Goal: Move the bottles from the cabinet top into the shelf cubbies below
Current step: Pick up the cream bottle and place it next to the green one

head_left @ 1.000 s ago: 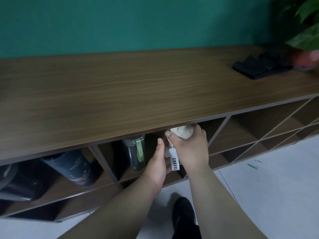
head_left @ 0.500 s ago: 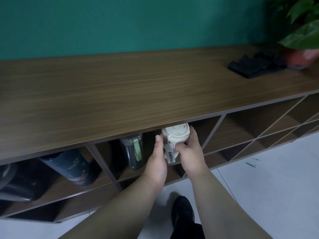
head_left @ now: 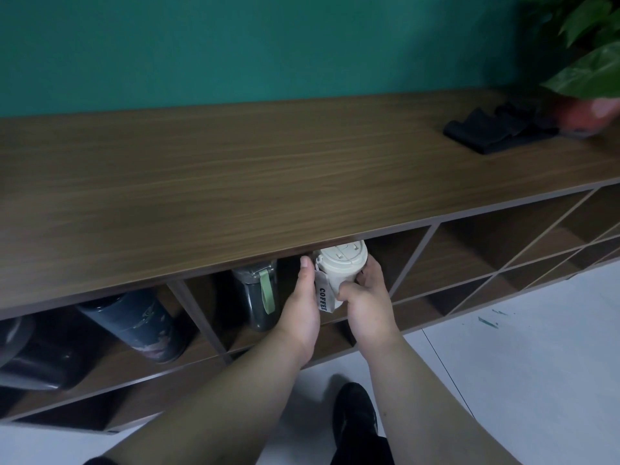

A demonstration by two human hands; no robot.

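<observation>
A cream coffee cup bottle [head_left: 342, 263] with a white "COFFEE" tag stands upright in a top-row cubby, just under the front edge of the wooden cabinet top [head_left: 268, 176]. My left hand [head_left: 300, 303] presses against its left side and my right hand [head_left: 367, 297] grips its right side. To its left in the same cubby stands a dark bottle with a green strap [head_left: 258, 293]. A dark blue bottle [head_left: 134, 323] leans in the cubby further left. No bottles are on the cabinet top.
A black cloth [head_left: 493, 132] and a red plant pot [head_left: 583, 112] with green leaves sit at the top's far right. Open cubbies [head_left: 496, 250] run to the right. A dark object [head_left: 30, 357] fills the leftmost cubby. My black shoe [head_left: 354, 421] is on the white floor.
The cream bottle went from tilted under my right hand to upright, its lid now showing. My right hand slid from on top to its right side.
</observation>
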